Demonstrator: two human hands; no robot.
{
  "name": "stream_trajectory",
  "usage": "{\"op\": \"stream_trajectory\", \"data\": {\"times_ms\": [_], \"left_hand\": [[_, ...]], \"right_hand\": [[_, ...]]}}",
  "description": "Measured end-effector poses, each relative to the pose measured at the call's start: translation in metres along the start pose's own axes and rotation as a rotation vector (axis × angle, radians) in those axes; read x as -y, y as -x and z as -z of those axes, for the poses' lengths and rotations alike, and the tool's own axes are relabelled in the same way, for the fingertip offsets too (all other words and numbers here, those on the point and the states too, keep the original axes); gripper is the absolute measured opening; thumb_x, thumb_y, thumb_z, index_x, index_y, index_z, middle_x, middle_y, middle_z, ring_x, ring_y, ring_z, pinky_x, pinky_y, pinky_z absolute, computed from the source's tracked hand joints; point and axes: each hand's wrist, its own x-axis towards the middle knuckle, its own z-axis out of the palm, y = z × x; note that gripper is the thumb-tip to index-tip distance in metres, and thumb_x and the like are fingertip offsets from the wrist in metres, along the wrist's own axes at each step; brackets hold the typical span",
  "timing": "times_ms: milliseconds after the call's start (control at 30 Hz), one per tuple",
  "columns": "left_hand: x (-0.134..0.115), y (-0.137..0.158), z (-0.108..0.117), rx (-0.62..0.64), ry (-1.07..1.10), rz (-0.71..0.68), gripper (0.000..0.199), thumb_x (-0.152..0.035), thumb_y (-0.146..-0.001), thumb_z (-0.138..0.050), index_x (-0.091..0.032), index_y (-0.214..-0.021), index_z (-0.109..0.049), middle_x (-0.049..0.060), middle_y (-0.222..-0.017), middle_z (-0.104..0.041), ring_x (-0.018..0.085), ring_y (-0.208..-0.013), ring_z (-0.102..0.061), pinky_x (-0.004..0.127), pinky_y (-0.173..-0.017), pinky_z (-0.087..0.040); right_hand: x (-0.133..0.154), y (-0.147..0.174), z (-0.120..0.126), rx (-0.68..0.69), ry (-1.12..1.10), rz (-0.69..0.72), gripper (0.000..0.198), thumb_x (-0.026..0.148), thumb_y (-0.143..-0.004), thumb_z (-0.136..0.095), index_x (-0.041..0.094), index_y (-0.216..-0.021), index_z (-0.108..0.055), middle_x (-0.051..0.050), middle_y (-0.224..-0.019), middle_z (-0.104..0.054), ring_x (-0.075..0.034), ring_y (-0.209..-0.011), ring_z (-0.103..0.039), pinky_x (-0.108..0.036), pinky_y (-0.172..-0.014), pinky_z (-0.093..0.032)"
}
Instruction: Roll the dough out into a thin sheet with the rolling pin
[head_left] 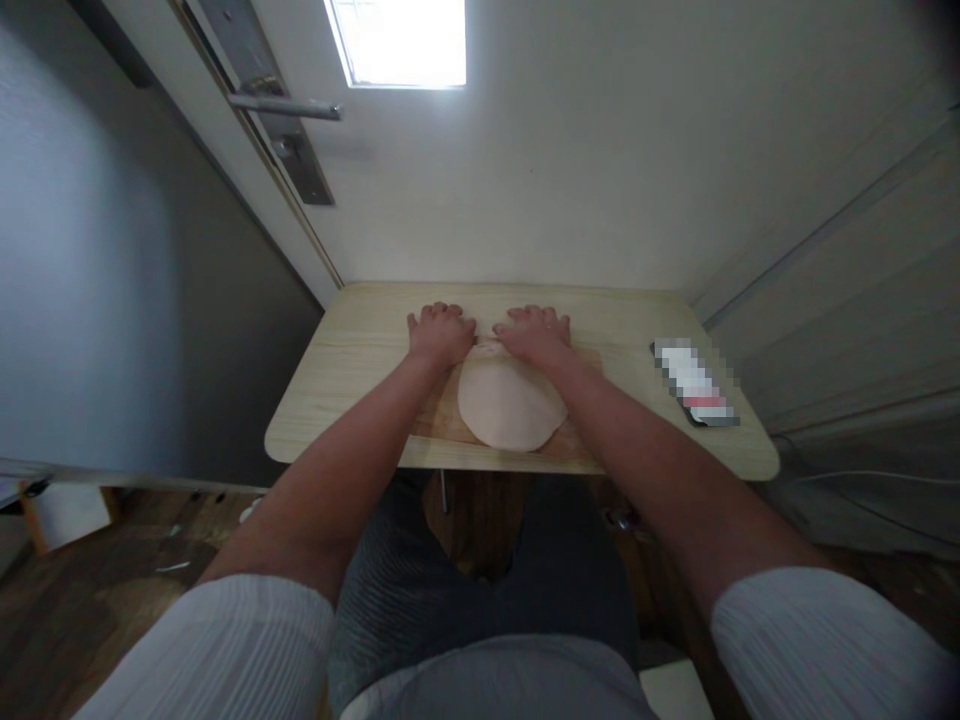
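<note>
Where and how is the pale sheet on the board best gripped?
Probably the near rim of the pale sheet, from the near side: that rounded edge is uncovered, while the left hand and right hand are at the far end. It looks thin and lies flat over the board, so easing it up before pinching seems best.

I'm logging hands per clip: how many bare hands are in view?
2. The bare left hand is at the upper left edge of the pale, roundish, flat sheet; the bare right hand is at its upper right edge. No other hand shows.
</note>
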Motion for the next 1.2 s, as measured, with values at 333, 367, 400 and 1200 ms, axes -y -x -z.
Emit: {"op": "stream_trajectory", "data": {"times_ms": [333, 367, 400, 1200], "left_hand": [[0.001, -0.018, -0.005, -0.224, 0.019, 0.107, 0.048, -0.041, -0.1, -0.029, -0.018, -0.123, -0.064, 0.017, -0.13, -0.062, 0.033, -0.124, -0.051, 0.052, -0.105, -0.037], [0.001, -0.019, -0.004, -0.232, 0.02, 0.111, 0.048, -0.04, -0.1, -0.029, -0.018, -0.123, -0.064, 0.017, -0.13, -0.062, 0.033, -0.124, -0.051, 0.051, -0.105, -0.037], [0.0, -0.02, -0.003, -0.234, 0.021, 0.116, 0.047, -0.04, -0.1, -0.028, -0.019, -0.123, -0.064, 0.017, -0.13, -0.062, 0.033, -0.125, -0.05, 0.051, -0.105, -0.037], [0.01, -0.064, -0.002, -0.179, 0.013, 0.163, 0.049, -0.039, -0.101, -0.026, -0.018, -0.132, -0.058, 0.018, -0.136, -0.059, 0.035, -0.128, -0.049, 0.05, -0.104, -0.038]], "right_hand": [[0.001, -0.013, 0.0, 0.017, -0.049, -0.018, 0.06, 0.057, -0.092, -0.039, 0.024, -0.139, -0.059, -0.014, -0.148, -0.053, -0.038, -0.134, -0.044, -0.065, -0.11, -0.028], [0.001, -0.015, -0.001, 0.014, -0.054, -0.019, 0.06, 0.057, -0.092, -0.039, 0.024, -0.139, -0.059, -0.014, -0.147, -0.053, -0.039, -0.133, -0.044, -0.066, -0.11, -0.028], [0.001, -0.017, -0.001, 0.013, -0.056, -0.019, 0.06, 0.057, -0.092, -0.04, 0.024, -0.139, -0.059, -0.015, -0.147, -0.053, -0.039, -0.133, -0.044, -0.066, -0.11, -0.029], [0.001, -0.058, -0.003, 0.0, -0.05, 0.0, 0.06, 0.052, -0.091, -0.052, 0.016, -0.137, -0.059, -0.02, -0.144, -0.053, -0.04, -0.133, -0.044, -0.063, -0.108, -0.034]]}}
